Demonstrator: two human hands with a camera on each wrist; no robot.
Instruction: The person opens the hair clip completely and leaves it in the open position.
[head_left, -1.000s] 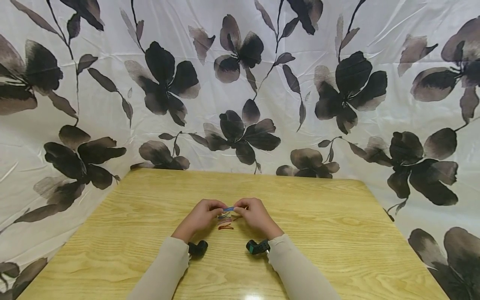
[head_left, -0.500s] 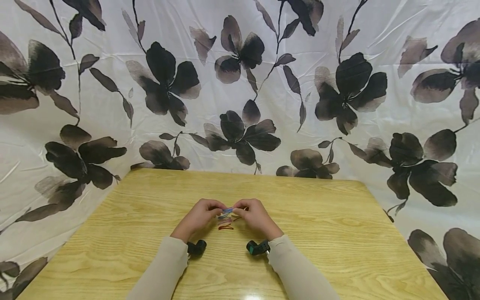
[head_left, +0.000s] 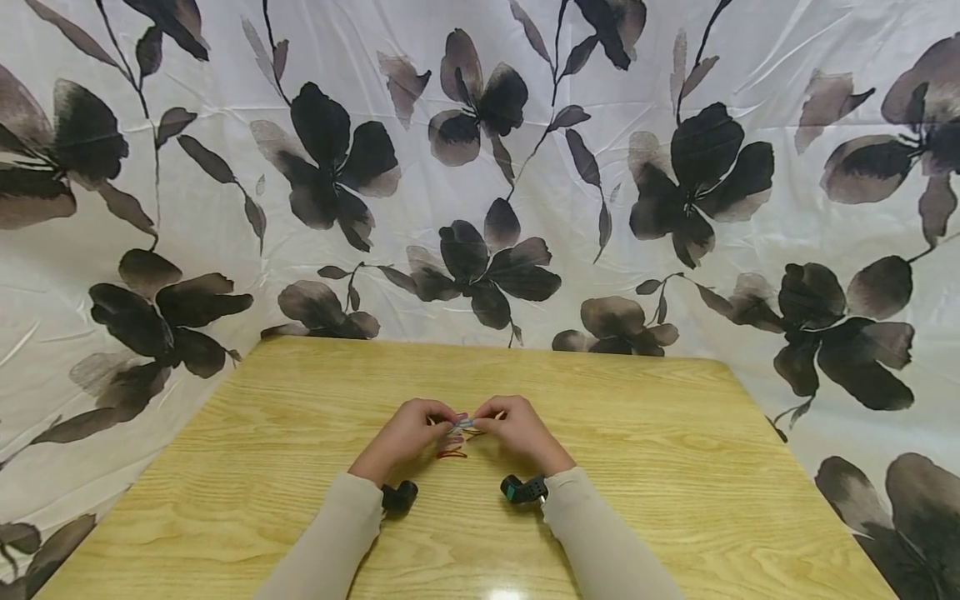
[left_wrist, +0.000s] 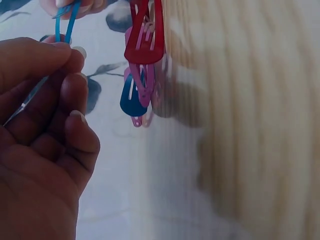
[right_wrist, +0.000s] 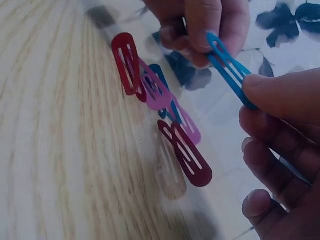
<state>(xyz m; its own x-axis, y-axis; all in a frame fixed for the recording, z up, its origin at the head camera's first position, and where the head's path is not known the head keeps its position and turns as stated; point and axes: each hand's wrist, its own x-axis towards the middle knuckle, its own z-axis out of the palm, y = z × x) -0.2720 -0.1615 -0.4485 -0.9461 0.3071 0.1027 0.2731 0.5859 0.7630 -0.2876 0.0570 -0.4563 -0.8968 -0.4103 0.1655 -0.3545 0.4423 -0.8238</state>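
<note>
A blue snap hair clip (right_wrist: 227, 75) is held above the table between both hands. My left hand (head_left: 408, 429) pinches one end between thumb and fingers, and my right hand (head_left: 519, 429) pinches the other. In the right wrist view the clip's narrow strips look spread apart. Below the hands lie several more snap clips in a loose row: a red clip (right_wrist: 131, 75), a pink clip (right_wrist: 159, 101), another blue one partly covered, a second pink clip (right_wrist: 192, 134) and a dark red clip (right_wrist: 202, 177). My fingers hide part of this row in the head view.
The wood-grain table (head_left: 637, 467) reaches to a white cloth (head_left: 585, 275) with dark flowers, which hangs behind and at the sides. Black wrist devices (head_left: 400, 497) sit by both cuffs. The clips are reflected in the tabletop.
Both hands have shifted slightly to the right, still pinching the blue hair clip, which has turned a little. A pink clip now shows just beyond the fingertips.
</note>
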